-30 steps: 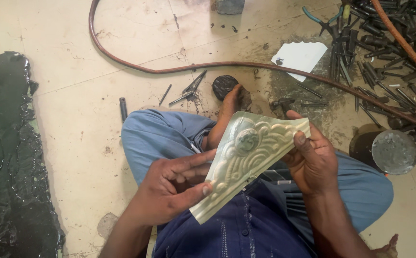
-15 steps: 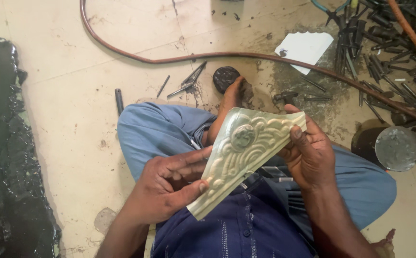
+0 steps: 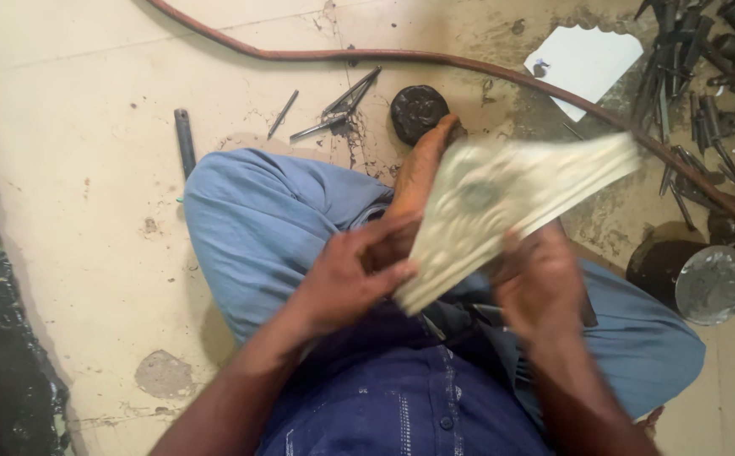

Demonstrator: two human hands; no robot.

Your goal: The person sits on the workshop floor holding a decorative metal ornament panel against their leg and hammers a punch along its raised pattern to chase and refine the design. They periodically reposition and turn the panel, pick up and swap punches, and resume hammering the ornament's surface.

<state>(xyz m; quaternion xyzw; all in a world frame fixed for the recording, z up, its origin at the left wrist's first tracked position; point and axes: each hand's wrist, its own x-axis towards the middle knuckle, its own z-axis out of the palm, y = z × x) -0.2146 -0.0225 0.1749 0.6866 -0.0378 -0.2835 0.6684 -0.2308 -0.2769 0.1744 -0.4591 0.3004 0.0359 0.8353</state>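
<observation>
Blur is smearing the embossed metal panel (image 3: 502, 211), so its raised pattern is hard to make out beyond a round boss near the middle. The panel is hanging above the person's lap, tilted, with its lower corner toward the body and its long edge reaching up and to the right. The left hand (image 3: 346, 283) is sitting at the lower left edge, fingers curled and pressing against the panel's corner. The right hand (image 3: 545, 287) is lying under the lower right side, fingers closed up behind the sheet; the panel is hiding their tips, so the exact grip is hard to tell. Both forearms are running out of the bottom edge.

Beneath the hands, the blue trousers (image 3: 257, 228) are covering crossed legs, and a bare foot (image 3: 422, 160) is showing just past the panel's upper left edge. A round black lump (image 3: 418, 110) is sitting on the floor, touching that foot.

Farther out on the pale floor (image 3: 89, 127), small metal punches (image 3: 333, 105) are lying near a rust-coloured hose (image 3: 317, 55), which is curving across the top and down the right. A white sheet of paper (image 3: 587, 63), roughly five-sided and apparently unmarked, is lying beyond the hose. A dark can with a shiny lid (image 3: 697, 274) is standing at the right, and a heap of dark tools (image 3: 713, 76) is being cut off by the top right corner.
</observation>
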